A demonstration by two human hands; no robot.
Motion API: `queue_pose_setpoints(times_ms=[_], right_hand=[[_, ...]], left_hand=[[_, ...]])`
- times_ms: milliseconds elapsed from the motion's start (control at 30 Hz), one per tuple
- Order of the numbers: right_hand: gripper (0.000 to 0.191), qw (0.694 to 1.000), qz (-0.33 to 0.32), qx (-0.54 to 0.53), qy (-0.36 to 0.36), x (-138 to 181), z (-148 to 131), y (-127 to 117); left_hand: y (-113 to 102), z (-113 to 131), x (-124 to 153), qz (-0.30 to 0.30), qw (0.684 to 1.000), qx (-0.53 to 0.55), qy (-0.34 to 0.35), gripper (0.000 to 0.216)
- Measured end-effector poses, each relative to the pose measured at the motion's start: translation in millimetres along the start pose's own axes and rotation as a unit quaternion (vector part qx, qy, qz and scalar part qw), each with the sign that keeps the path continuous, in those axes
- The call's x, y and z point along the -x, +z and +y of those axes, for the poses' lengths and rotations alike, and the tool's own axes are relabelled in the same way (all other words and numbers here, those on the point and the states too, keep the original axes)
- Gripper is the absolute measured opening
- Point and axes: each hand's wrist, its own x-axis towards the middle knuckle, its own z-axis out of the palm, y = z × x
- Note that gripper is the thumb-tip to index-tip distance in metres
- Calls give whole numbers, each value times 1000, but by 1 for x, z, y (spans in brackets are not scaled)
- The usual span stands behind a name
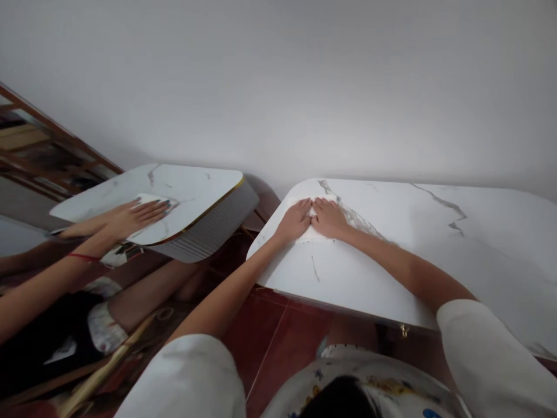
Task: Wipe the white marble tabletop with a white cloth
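Observation:
My left hand (296, 220) and my right hand (329, 217) lie side by side, palms down, near the left end of a white marble-look table (439, 255). Their index fingers touch. Both hands have flat, outstretched fingers and press on a white cloth (314, 235), which is hard to tell apart from the tabletop. Neither hand grips anything. My arms reach forward from white short sleeves.
A wood-framed mirror (52, 145) leans at the left. It shows a table with a gold rim and ribbed side (209, 223), and hands flat on a cloth (134, 215). A plain white wall stands behind. Red floor tiles (278, 337) lie below the table's near edge.

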Motion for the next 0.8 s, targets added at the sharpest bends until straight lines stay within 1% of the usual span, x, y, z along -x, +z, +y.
queue_pose_setpoints(times_ms=[133,233,300,367,433,500,567,633,700,800], right_hand=[[52,1000,4,13,20,-44,28,9],[52,999,2,25,23,-72,51,11],[51,999,1,38,22,-85,68,11],[51,998,3,51,30,-92,84,9],[51,997,12,61,48,-92,98,5],[51,995,23,68,69,-85,109,1],[51,993,31,76,89,-73,115,-4],[52,990,33,81,111,-57,115,-8],[53,988,30,81,131,-38,108,-11],[55,985,28,78,152,-10,86,-17]], left_hand=[[16,-36,-49,-12,999,-11,31,50],[27,-50,-84,-19,999,-30,38,52],[33,-52,-105,-19,998,-43,31,52],[39,-49,-126,-18,998,-50,28,51],[45,-41,-143,-18,998,-48,38,50],[50,-31,-155,-16,997,-41,57,49],[53,-19,-160,-14,996,-33,80,49],[54,-5,-158,-17,994,-26,107,49],[52,7,-148,-24,991,-16,132,50],[45,20,-124,-38,987,4,155,51]])
